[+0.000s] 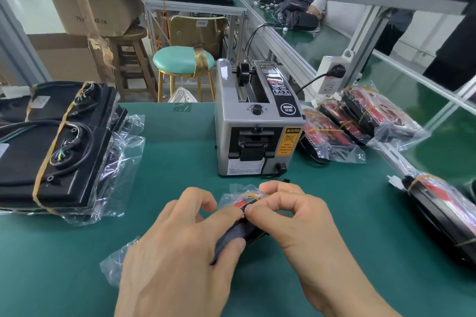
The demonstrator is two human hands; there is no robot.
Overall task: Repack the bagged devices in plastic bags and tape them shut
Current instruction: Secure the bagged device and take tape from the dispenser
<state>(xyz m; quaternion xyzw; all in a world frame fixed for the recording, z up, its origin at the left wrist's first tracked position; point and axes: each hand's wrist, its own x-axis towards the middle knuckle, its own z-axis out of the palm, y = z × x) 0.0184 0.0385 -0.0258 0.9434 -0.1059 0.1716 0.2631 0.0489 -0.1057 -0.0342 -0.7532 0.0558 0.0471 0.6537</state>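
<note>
The bagged device (240,224) lies near the centre of the green mat (180,162), its long axis running near-left to far-right toward the tape dispenser (257,121). The left hand (180,244) grips its near end; the right hand (291,216) pinches the bag at the far end.

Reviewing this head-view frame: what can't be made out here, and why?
- Bagged device being worked on: mostly covered by the left hand and right hand, so whether its bag is taped is unclear.
- Tape dispenser: its small label text is unreadable, and no tape strip can be made out at its outlet.
- Bagged unit at right: cut off by the frame edge.
</note>
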